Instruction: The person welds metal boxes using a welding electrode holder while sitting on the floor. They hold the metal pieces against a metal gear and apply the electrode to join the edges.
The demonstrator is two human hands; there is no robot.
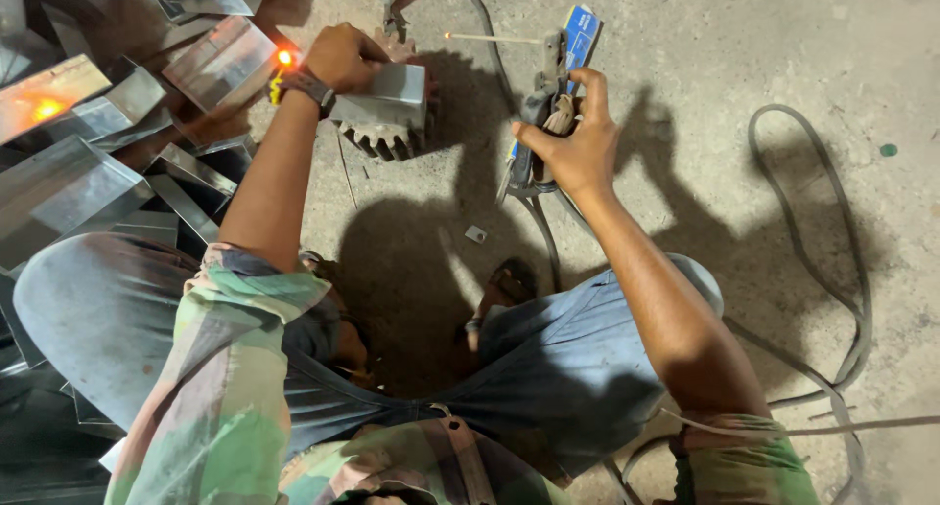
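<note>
Crouching welder steadying one folded steel piece on one gear wheel.

The left hand [343, 57] is pressing its closed fingers onto the folded steel piece [384, 99] sitting atop the gear wheel [384, 138]. Right of the gear, the right hand [573, 143] is gripping one electrode holder [543, 89], its rod [490, 38] glowing. Left of the gear, many steel offcuts [88, 162] are crowding the floor [705, 65]; one cable [832, 270] is looping over open concrete at right.

One toothed gear [384, 138], one electrode holder [541, 104], one welding rod [490, 38], two hands
</note>
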